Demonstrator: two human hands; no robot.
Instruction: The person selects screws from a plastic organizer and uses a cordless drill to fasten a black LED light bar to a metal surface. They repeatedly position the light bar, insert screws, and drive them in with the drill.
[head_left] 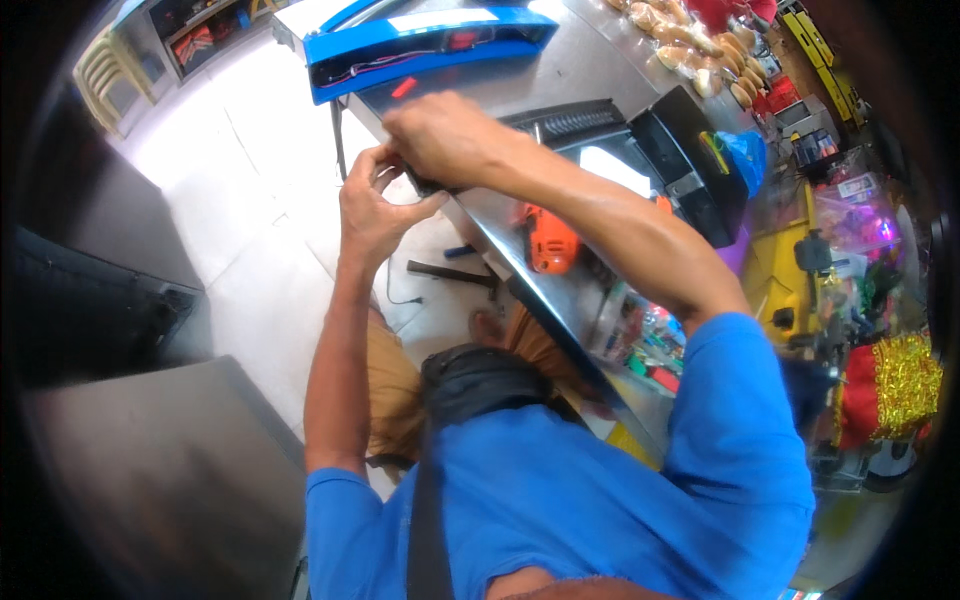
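Observation:
Both of my hands meet at the near left corner of the metal table. My left hand has its fingers curled and its thumb stretched along the table edge, round a small dark thing mostly hidden by the hands. Just above it, my right hand is closed, knuckles up, its fingertips hidden. What it grips cannot be made out. Beyond the hands stands a long blue housing with thin wires inside. A small red piece lies between it and my right hand.
An orange power tool lies under my right forearm, near an open black case. Bagged bread rolls are at the far right. Below the table edge, a hammer-like tool lies low by my legs. Stacked chairs stand far left.

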